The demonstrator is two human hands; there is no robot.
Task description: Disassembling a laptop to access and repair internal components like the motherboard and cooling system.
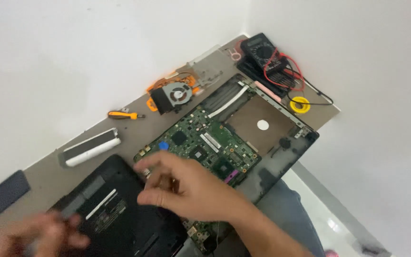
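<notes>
The circuit board [205,147] lies bare in the opened laptop shell [281,162], just right of the black bottom cover [115,209]. Your right hand [186,185] hovers over the board's near end with fingers curled — whether they pinch anything, I cannot tell. Your left hand [44,235] is blurred at the cover's near-left corner, grip unclear — a careless sweep could scrape the chips or knock the cover off the table [48,176].

Right hand [177,183] over green motherboard [205,147], perhaps touching
</notes>
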